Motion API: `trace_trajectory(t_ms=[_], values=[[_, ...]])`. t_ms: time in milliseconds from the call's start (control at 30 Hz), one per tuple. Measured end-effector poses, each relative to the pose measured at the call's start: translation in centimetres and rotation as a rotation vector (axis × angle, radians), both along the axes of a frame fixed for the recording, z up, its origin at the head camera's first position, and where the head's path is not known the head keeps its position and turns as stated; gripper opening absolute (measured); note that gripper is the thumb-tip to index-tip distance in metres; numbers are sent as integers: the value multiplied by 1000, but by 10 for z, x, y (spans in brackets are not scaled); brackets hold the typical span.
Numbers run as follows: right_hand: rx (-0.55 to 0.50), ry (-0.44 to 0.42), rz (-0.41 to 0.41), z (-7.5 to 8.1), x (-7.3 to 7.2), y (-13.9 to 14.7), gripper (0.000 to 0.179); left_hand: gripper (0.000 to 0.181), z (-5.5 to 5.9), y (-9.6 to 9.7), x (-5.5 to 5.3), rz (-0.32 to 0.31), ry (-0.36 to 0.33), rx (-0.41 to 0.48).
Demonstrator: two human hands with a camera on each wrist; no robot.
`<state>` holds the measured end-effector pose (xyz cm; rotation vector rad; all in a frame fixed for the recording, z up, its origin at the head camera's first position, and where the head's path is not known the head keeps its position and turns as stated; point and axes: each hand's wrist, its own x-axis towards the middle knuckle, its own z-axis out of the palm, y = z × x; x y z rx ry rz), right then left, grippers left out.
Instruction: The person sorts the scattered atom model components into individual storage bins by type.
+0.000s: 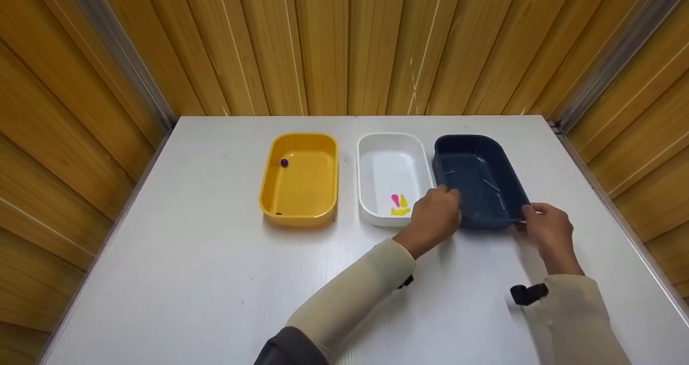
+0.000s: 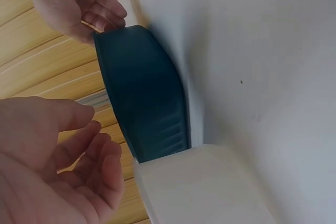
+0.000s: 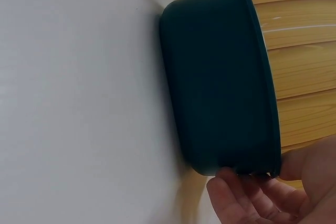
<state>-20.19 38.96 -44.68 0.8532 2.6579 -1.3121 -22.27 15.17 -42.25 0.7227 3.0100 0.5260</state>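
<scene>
A dark blue tray [image 1: 473,192] stands at the right of the row with a few thin dark sticks [image 1: 491,185] inside. My right hand [image 1: 549,230] grips its near right corner; the right wrist view shows the thumb at the rim and the fingers [image 3: 252,195] against the outer wall. Above the gap between this tray and the white tray [image 1: 368,206] hovers my left hand [image 1: 437,214]. Its fingers [image 2: 107,174] are loosely curled in the left wrist view, with nothing seen between them. Pink and yellow pieces [image 1: 400,211] lie at the white tray's near end, partly beside my left hand.
A yellow tray [image 1: 301,192] stands left of the white one, holding a dark purple ball [image 1: 284,163] and another small dark item at its near edge. All three sit on a white table [image 1: 188,257] with wood-look panels [image 1: 323,42] behind and at both sides.
</scene>
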Motion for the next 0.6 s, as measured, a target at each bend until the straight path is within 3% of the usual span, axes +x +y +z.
trace_trajectory(t_ms=[233, 467, 600], values=[[-22, 22, 3, 2, -1, 4, 54, 16, 4, -19, 3, -16, 44, 74], [-18, 27, -14, 3, -3, 8, 55, 25, 13, -39, 8, -1, 39, 80], [5, 45, -50, 2, 0, 9, 56, 31, 20, -49, 11, -11, 72, 80]])
